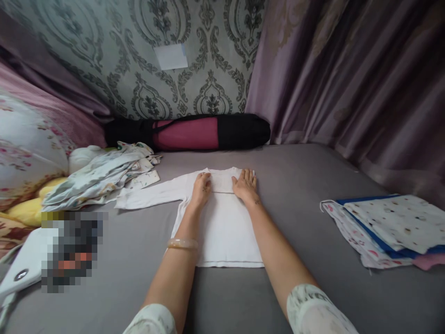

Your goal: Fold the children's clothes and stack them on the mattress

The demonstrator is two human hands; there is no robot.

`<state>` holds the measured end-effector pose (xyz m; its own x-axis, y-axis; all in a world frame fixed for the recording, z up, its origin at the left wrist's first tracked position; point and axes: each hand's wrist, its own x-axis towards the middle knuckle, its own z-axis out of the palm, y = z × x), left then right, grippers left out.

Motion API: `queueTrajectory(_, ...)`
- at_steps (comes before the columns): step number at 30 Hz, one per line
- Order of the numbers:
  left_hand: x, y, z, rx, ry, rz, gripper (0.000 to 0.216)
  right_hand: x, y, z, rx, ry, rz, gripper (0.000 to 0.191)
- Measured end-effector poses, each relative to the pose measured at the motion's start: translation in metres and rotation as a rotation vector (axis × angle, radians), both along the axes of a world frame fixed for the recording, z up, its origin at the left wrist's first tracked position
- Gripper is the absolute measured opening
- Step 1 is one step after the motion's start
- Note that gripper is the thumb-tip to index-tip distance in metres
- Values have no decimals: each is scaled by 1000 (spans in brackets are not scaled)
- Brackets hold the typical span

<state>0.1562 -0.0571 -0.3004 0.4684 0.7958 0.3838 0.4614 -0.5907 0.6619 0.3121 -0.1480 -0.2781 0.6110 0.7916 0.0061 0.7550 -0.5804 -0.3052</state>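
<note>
A small white long-sleeved shirt (pixel 229 232) lies flat on the grey bed sheet, its hem towards me. One sleeve (pixel 153 195) stretches out to the left, while the other is folded across the upper chest. My left hand (pixel 202 189) is at the left shoulder, its fingers curled on the fabric; the fingertips are partly hidden. Pressed flat on the right shoulder is my right hand (pixel 245 186), with fingers stretched out and nothing gripped. A pale bangle (pixel 182 244) circles my left wrist.
Crumpled patterned clothes (pixel 107 169) lie at the left, beside yellow fabric and a floral pillow (pixel 24 144). A white device (pixel 29 260) is nearer on the left, partly pixelated. Folded clothes (pixel 399 218) are stacked right. A black and maroon bag (pixel 187 133) lies along the wall.
</note>
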Motion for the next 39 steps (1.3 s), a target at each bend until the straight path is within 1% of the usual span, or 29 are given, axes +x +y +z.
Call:
queueTrajectory(3, -1, -2, 0, 19, 94, 14, 42, 0, -1, -5, -3, -43, -1, 68)
queueTrajectory(7, -1, -9, 5, -26, 239, 78, 47, 0, 0, -9, 2, -73, -5, 69)
queueTrajectory(10, -1, -14, 9, -37, 310, 121, 48, 0, 2, -12, 14, -82, -13, 69)
queueTrajectory(15, 1, -20, 12, -6, 440, 175, 47, 0, 3, -15, 31, -104, -31, 69)
queueTrajectory(20, 2, -25, 12, 40, 540, 228, 44, -2, 2, -15, 32, -129, -58, 69)
queueTrajectory(24, 3, -24, 15, 30, 594, 231, 47, -3, 3, -11, -6, -123, -75, 69)
queueTrajectory(28, -4, -28, 28, -25, 649, 169, 51, -3, 5, -6, -87, -72, -82, 69)
queueTrajectory(30, -12, -40, 37, -10, 644, 166, 55, -3, 6, -2, -119, -46, -87, 69)
queueTrajectory(33, -30, -71, 44, 23, 650, 115, 57, -1, 7, 5, -153, -2, -79, 70)
queueTrajectory(36, -52, -102, 41, 24, 671, 1, 57, 5, 6, 11, -127, 9, -59, 69)
queueTrajectory(39, -71, -119, 33, 7, 636, -57, 54, 9, 2, 10, -54, -61, -1, 67)
